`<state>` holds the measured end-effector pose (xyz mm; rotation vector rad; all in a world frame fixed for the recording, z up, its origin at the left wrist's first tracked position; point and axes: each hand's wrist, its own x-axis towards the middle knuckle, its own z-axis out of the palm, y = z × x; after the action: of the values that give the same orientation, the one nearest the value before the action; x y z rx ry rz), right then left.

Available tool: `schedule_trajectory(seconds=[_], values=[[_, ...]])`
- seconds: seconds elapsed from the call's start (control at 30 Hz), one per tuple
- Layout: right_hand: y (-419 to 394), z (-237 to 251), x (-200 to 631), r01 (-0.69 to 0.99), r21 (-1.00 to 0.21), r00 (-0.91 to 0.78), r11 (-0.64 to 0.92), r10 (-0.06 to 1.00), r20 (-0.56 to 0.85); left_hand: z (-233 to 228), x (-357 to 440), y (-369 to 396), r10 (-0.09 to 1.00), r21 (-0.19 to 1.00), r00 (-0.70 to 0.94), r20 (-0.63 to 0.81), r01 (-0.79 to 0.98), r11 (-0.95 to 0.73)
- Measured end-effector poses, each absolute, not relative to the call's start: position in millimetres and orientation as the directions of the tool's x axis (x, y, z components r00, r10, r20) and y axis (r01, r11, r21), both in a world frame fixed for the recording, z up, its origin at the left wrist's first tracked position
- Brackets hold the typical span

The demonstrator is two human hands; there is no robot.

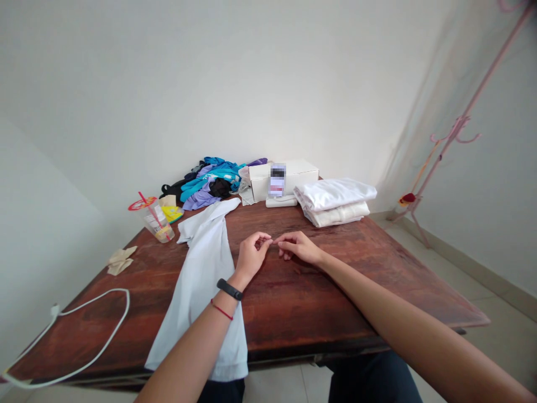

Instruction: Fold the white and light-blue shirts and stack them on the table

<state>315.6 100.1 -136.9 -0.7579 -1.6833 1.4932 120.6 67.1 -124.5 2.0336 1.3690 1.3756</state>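
Above the middle of the table, my left hand (253, 255) has its thumb and fingertips pinched together. Opposite it, my right hand (300, 248) points its index finger at that pinch, its thumb close beneath and the other fingers curled. The fingertips of both hands meet or nearly meet; anything between them is too small to make out. A white shirt (201, 280), folded lengthwise into a long strip, lies to the left under my left forearm. One sleeve end sticks out at its far left, and its near end hangs over the table's front edge.
Folded white clothes (335, 196) are stacked at the back right. Behind stand a white box (304, 170) and a phone (277, 182) on a stand. A clothes pile (212, 182), a plastic cup (157, 221), a napkin (121, 260) and a white cable (119, 322) are on the left.
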Motion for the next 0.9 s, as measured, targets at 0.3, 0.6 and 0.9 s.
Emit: schedule_trajectory(seconds=[0.3, 0.6, 0.9], values=[[102.4, -139.1, 314.3, -0.022, -0.99, -0.521, 0.14, 0.843, 0.131, -124.1, 121.4, 67.0, 0.84, 0.693, 0.067, 0.539, 0.531, -0.487], [101.1, -136.9, 314.9, -0.002, -0.99, -0.528, 0.143, 0.841, 0.123, -125.0, 121.0, 66.2, 0.84, 0.694, 0.068, 0.539, 0.53, -0.488], [100.5, -135.7, 315.2, -0.002, -0.991, -0.523, 0.136, 0.844, 0.117, -123.6, 121.4, 65.0, 0.841, 0.689, 0.075, 0.536, 0.537, -0.486]])
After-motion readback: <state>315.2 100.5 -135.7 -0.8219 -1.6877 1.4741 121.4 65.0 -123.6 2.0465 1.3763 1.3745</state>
